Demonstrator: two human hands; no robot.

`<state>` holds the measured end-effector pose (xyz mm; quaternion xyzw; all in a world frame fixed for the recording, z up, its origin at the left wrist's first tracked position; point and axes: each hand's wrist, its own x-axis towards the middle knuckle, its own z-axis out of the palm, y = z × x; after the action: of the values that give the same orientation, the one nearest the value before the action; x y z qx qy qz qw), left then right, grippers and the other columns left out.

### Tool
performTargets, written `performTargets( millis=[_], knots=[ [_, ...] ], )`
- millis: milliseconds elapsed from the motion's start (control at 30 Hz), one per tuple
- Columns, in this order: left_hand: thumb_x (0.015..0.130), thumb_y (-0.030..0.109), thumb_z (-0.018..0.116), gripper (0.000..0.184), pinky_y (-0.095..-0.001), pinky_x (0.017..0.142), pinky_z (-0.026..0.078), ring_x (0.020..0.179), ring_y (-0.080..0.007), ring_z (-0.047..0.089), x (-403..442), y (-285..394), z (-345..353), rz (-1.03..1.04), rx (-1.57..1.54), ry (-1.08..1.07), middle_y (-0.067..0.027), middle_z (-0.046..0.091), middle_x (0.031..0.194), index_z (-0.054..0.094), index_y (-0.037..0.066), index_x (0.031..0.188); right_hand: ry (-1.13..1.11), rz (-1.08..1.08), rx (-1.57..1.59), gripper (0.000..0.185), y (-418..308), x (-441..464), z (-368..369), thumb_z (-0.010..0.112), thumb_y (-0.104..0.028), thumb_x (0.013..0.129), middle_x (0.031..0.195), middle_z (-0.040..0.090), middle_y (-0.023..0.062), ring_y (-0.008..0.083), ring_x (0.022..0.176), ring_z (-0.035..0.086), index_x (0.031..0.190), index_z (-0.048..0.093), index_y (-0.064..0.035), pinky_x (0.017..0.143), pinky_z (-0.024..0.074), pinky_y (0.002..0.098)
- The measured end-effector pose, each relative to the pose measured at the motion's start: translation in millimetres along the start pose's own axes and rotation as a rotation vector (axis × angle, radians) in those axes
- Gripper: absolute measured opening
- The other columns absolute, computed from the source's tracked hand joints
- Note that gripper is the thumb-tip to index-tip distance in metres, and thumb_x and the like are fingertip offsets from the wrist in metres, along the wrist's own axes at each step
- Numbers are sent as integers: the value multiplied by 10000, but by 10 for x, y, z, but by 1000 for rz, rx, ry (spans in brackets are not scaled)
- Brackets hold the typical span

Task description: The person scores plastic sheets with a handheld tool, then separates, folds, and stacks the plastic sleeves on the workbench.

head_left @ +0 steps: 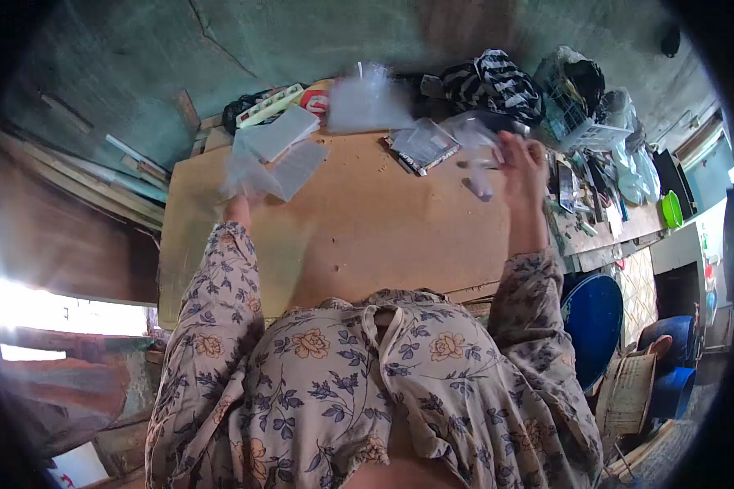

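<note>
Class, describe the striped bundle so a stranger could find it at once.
Start at the wide brown tabletop and follow its far edge rightward. Beyond the right hand, below the grey-green wall, sits a crumpled bundle. Its bold black-and-white stripes set it apart from the crate beside it.

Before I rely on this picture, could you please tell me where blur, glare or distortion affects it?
Head view: the right hand is smeared by blur; head view: glare burns out the opening at the picture's left side; head view: fisheye distortion bows the scene inside dark corners.
</note>
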<state>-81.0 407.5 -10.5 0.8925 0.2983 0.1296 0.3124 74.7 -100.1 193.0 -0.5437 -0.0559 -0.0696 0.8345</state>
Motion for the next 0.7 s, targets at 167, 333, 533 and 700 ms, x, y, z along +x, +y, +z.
performTargets(
  millis=[167,333,533,700],
  knots=[
    [806,323,549,625,-384,917,344,1134,-309,421,-444,1334,-56,133,-126,-74,-177,435,1229,286,36,1295,-132,224,231,142,23,-368,565,555,-102,843,861,618,106,197,714,609,753,445,-106,522,478,260],
    [761,352,631,845,-376,1032,192,1292,-269,188,-1111,2297,101,484,-941,-512,-151,212,1396,138,7,1354,-215,425,349,116,164,-563,836,540,-108,853,885,606,103,200,718,613,774,457,-123,548,493,277],
    [865,292,518,553,-342,917,369,1090,-278,490,-1225,2375,364,269,-838,-347,-144,526,1163,325,4,1296,-146,411,368,124,295,-776,1055,532,-108,859,866,607,78,195,679,621,782,435,-118,528,476,265],
    [914,348,413,345,-234,633,425,721,-63,515,-1152,2440,264,-319,-1214,-273,-16,574,835,577,51,970,-58,204,179,122,565,-743,915,550,-97,847,825,588,91,194,665,599,789,443,-92,565,511,307]
  ],
)
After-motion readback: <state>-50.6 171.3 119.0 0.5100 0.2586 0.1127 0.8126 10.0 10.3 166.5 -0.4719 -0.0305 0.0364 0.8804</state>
